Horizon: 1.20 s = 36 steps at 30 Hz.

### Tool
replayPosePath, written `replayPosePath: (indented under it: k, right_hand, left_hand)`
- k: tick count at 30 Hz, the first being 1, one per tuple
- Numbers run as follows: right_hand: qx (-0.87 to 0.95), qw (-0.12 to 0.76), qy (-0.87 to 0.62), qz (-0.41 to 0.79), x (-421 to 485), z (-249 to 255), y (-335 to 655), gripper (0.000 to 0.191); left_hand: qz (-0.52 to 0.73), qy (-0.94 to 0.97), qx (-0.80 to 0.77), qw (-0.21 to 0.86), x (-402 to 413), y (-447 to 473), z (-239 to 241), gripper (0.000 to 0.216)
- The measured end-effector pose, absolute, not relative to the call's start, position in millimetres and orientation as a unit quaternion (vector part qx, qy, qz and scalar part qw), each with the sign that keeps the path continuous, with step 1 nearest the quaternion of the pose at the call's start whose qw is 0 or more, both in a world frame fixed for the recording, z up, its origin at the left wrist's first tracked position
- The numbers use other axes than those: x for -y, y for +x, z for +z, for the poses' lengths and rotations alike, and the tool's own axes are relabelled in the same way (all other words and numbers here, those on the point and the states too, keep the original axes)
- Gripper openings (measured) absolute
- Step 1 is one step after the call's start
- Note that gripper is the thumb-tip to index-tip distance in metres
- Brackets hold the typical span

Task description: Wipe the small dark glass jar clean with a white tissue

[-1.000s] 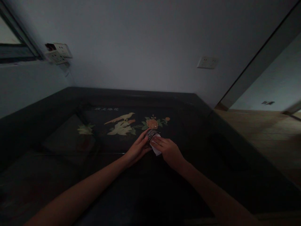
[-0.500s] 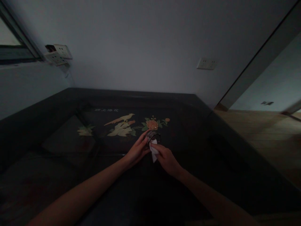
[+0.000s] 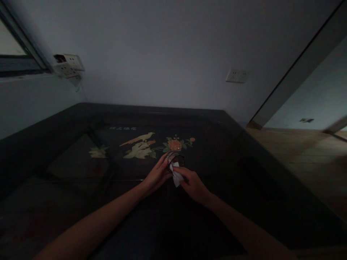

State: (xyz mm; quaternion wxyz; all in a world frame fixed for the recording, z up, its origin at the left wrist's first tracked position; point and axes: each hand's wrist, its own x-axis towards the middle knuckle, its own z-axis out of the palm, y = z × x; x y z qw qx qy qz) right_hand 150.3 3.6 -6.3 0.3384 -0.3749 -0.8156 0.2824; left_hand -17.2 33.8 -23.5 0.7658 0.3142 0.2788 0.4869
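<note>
In the middle of the head view, my left hand (image 3: 157, 176) is closed on a pair of glasses (image 3: 171, 156) with a thin dark frame. The picture is dim, and the fingers cover part of the glasses. A white tissue (image 3: 177, 178) is pinched in my right hand (image 3: 194, 183), its upper end against the near side of the glasses and its lower end hanging loose. Both hands are close together above the dark glossy table (image 3: 151, 224).
A printed bird (image 3: 139, 138) and an orange flower (image 3: 175, 145) decorate the tabletop. Behind it rises a pale wall with a socket plate (image 3: 238, 76). More sockets (image 3: 69, 66) sit by the window at left. Wooden floor (image 3: 292, 144) shows at right.
The glasses have tilted slightly in my left hand, and the tissue has shifted a little and spread against them. Both hands stay in nearly the same place; the view has moved slightly.
</note>
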Motion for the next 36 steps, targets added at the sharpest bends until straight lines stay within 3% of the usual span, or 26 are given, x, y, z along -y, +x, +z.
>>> replayPosePath:
  k: [6,17,24,36]
  right_hand:
    - [0.902,0.248,-0.339,0.099,-3.0,-0.4,153.0,0.053]
    - [0.862,0.322,-0.366,0.137,-6.4,10.8,161.3,0.047]
    - [0.903,0.29,-0.306,0.077,-9.2,10.3,160.8,0.04]
    - [0.909,0.191,-0.365,-0.063,-14.6,4.1,159.1,0.036]
  left_hand:
    - [0.45,0.286,-0.227,0.815,-38.3,-17.0,-29.2,0.047]
    - [0.431,0.387,-0.287,0.763,-31.1,-23.6,-28.3,0.036]
    - [0.462,0.32,-0.255,0.787,-35.8,-20.5,-31.2,0.047]
    - [0.481,0.3,-0.282,0.774,-37.6,-17.8,-28.6,0.038]
